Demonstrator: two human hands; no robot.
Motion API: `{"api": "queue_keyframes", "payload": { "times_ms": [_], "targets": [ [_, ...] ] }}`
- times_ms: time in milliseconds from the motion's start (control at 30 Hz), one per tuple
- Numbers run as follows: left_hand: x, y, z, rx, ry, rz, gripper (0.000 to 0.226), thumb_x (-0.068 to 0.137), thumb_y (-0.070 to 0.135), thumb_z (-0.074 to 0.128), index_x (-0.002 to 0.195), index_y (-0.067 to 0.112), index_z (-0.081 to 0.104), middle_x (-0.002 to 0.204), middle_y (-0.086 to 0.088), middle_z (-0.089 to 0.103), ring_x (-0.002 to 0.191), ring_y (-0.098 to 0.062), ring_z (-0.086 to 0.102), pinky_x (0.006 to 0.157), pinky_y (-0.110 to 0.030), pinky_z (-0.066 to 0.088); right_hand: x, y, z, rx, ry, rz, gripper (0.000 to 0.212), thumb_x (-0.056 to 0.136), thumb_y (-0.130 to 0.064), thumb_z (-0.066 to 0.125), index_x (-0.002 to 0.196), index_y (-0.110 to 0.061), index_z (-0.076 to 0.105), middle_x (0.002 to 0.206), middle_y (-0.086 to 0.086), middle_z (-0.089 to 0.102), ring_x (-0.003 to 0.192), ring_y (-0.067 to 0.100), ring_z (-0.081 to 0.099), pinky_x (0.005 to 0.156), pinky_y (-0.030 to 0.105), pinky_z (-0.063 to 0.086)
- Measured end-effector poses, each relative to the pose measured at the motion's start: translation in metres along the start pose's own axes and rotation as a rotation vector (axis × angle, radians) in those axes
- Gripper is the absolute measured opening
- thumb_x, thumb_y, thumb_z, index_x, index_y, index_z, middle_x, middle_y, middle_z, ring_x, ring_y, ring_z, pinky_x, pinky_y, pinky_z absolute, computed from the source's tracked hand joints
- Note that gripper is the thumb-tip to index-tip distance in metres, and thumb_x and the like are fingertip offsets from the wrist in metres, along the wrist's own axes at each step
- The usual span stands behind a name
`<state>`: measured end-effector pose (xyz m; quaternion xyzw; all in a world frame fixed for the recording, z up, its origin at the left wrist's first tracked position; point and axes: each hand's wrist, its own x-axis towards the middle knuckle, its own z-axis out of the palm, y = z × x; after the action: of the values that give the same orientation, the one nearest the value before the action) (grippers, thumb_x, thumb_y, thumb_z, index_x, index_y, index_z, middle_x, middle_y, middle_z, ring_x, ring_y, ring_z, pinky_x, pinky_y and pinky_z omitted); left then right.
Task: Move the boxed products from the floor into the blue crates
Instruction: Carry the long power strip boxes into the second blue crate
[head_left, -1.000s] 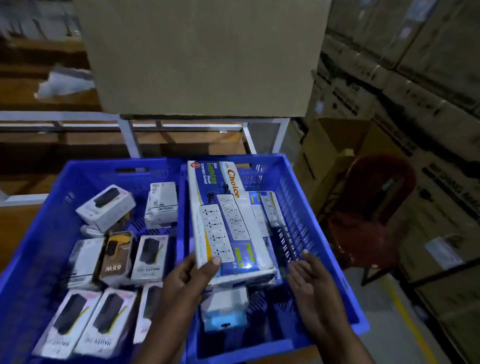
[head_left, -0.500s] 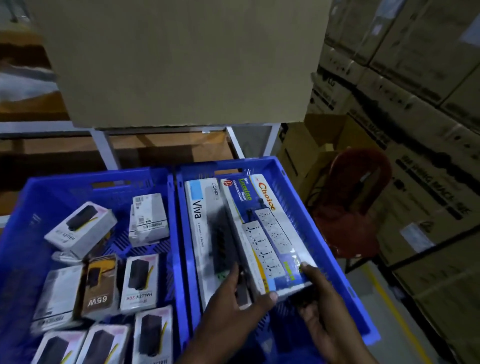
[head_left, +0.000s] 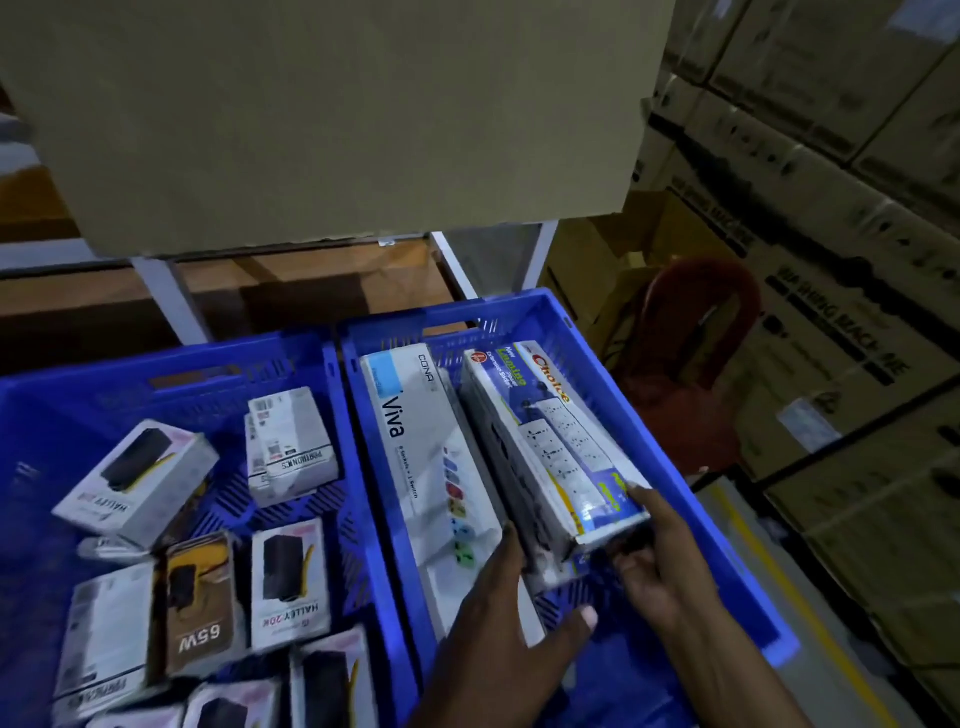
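Two blue crates stand side by side, and the right crate (head_left: 691, 467) serves here as the landmark. Inside it, along its left wall, lies a long white box (head_left: 415, 457) printed "Viva", flat on the crate floor. Just right of that, also inside the right crate, a blue-and-white power-strip box (head_left: 550, 441) sits tilted on its long edge, its near end raised off the floor. The right hand (head_left: 654, 561) grips that near end, fingers curled under the box and thumb laid on its top face. The left hand (head_left: 514, 623) has its fingers curled against the box's lower left side, thumb stretched out below it (how firmly it holds, I cannot tell). To the left of the right crate, touching it wall to wall, the left crate (head_left: 171, 374) holds a scatter of small white boxes (head_left: 291, 447) and one brown box (head_left: 200, 608) marked "65W". Behind the right crate hangs a big cardboard carton (head_left: 337, 119) on a metal rack; to its right stands a red chair (head_left: 691, 364) before stacked cartons (head_left: 841, 218).
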<state>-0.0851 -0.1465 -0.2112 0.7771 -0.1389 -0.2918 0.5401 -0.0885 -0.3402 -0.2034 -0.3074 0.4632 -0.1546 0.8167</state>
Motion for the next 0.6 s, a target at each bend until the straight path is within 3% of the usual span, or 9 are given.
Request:
{"api": "queue_keyframes", "payload": {
  "times_ms": [167, 300, 367, 500, 600],
  "targets": [
    [-0.002, 0.0, 0.001, 0.045, 0.014, 0.039, 0.098, 0.086, 0.064, 0.068, 0.159, 0.046, 0.006, 0.154, 0.036, 0.011, 0.139, 0.016, 0.012, 0.107, -0.006, 0.017, -0.002, 0.001, -0.005, -0.075, 0.076, -0.023, 0.009, 0.094, -0.014, 0.065, 0.098, -0.007, 0.067, 0.081, 0.006, 0.07, 0.069, 0.015, 0.067, 0.06, 0.024, 0.057],
    [-0.008, 0.005, 0.005, 0.129, 0.018, 0.13, 0.097, 0.087, 0.062, 0.067, 0.161, 0.04, 0.009, 0.162, 0.03, 0.016, 0.14, 0.017, 0.014, 0.104, 0.001, 0.016, -0.026, -0.002, -0.031, -0.063, 0.034, -0.063, 0.01, 0.099, -0.015, 0.06, 0.099, -0.009, 0.067, 0.112, 0.014, 0.065, 0.098, 0.021, 0.065, 0.09, 0.027, 0.051],
    [-0.012, 0.008, 0.011, 0.162, 0.013, 0.188, 0.093, 0.087, 0.06, 0.069, 0.161, 0.04, 0.016, 0.162, 0.029, 0.02, 0.14, 0.019, 0.019, 0.102, 0.005, 0.017, -0.048, -0.009, -0.047, -0.027, -0.039, -0.096, 0.015, 0.101, -0.013, 0.054, 0.102, -0.004, 0.066, 0.119, 0.019, 0.068, 0.109, 0.027, 0.068, 0.098, 0.032, 0.056],
    [-0.03, 0.025, 0.042, 0.191, 0.032, 0.313, 0.086, 0.078, 0.064, 0.07, 0.154, 0.034, 0.041, 0.151, 0.024, 0.048, 0.13, 0.032, 0.031, 0.1, 0.005, 0.026, -0.103, -0.028, -0.095, -0.086, -0.159, -0.26, 0.032, 0.092, -0.012, 0.06, 0.119, 0.003, 0.066, 0.116, 0.02, 0.075, 0.112, 0.029, 0.073, 0.1, 0.037, 0.053],
    [-0.057, 0.034, 0.079, 0.161, 0.011, 0.373, 0.077, 0.079, 0.06, 0.071, 0.147, 0.032, 0.051, 0.143, 0.025, 0.056, 0.131, 0.016, 0.048, 0.106, -0.009, 0.039, -0.139, -0.04, -0.148, -0.174, -0.179, -0.36, 0.039, 0.083, -0.017, 0.069, 0.119, -0.002, 0.07, 0.111, 0.015, 0.078, 0.108, 0.024, 0.074, 0.099, 0.033, 0.054]
  ]
}}
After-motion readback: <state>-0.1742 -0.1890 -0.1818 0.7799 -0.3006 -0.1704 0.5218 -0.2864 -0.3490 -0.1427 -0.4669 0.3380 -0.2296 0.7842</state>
